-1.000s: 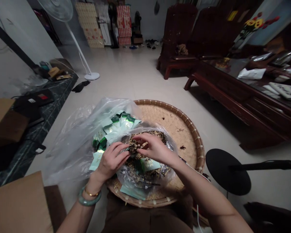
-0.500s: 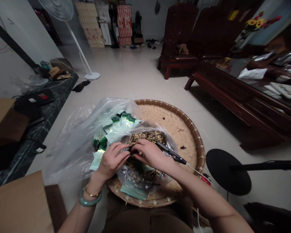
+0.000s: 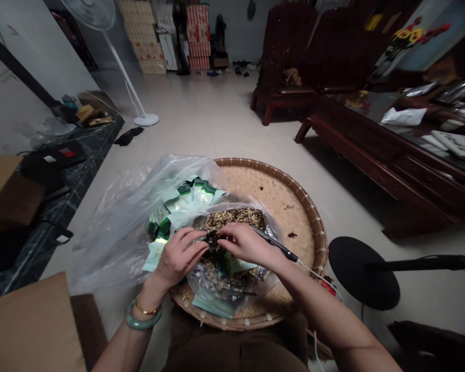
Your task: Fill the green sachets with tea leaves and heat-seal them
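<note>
My left hand (image 3: 181,254) has its thumb and fingers curled toward a dark, crumbly clump (image 3: 212,238) that looks like dried plant matter. From the other side my right hand (image 3: 250,245) pinches at the same clump. Both hands are over a clear plastic bag (image 3: 271,219) filled with a loose dark-and-tan dried mix (image 3: 236,216). Partly under my right hand, a pale green packet (image 3: 242,266) lies on the mix. A slim black clamp-like tool (image 3: 275,243) with a white cord lies by my right wrist. Exact fingertip contact is hard to make out.
The bag rests on a round woven bamboo tray (image 3: 312,212). A large clear plastic bag (image 3: 139,217) of green packets (image 3: 203,192) leans at its left. Nearby are a cardboard box (image 3: 31,320), a black round base (image 3: 362,274) and a dark wooden table (image 3: 372,150).
My right hand has shifted slightly right, away from my left fingertips. More of the dark clump shows between the hands. My left hand stays nearly in place.
</note>
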The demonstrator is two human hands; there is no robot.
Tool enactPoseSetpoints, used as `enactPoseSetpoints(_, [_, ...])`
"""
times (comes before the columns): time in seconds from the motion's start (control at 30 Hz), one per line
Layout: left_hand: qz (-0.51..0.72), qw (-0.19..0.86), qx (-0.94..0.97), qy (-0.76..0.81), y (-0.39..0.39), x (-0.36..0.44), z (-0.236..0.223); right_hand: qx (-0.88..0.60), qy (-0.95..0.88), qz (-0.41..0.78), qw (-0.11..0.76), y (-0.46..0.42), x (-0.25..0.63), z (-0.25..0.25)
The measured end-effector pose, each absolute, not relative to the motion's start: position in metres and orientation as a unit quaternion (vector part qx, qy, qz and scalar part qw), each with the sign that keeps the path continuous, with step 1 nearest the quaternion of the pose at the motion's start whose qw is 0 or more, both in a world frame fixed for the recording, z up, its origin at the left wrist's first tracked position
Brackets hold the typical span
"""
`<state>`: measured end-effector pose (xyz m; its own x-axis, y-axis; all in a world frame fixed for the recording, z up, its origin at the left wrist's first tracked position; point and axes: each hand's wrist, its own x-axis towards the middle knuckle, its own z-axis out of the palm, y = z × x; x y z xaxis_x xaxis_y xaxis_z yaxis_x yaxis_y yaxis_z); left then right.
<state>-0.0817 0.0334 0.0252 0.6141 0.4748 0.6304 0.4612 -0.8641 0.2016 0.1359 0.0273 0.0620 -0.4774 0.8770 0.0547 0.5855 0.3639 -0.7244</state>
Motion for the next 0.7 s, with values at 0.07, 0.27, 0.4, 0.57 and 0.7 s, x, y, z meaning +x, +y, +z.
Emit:
enactPoseSetpoints(0.07, [0.358,0.009,0.897,0.259,0.033,-0.082,0.024,-0.46,-0.812,0.286,0.217,0.026,0.131,0.063])
enactPoseSetpoints(0.27, [0.357,0.011,0.897,0.262,0.033,-0.083,0.023,-0.469,-0.805,0.273,0.239,0.028,0.125,0.06])
enactPoseSetpoints(0.4, [0.354,0.03,0.895,0.271,0.032,-0.083,0.024,-0.478,-0.742,0.349,0.314,0.031,0.125,0.054])
enactPoseSetpoints(0.57, [0.357,0.037,0.891,0.279,0.032,-0.083,0.023,-0.497,-0.658,0.439,0.356,0.037,0.136,0.048])
enactPoseSetpoints(0.7, [0.359,0.043,0.889,0.281,0.032,-0.084,0.022,-0.543,-0.679,0.34,0.358,0.034,0.152,0.046])
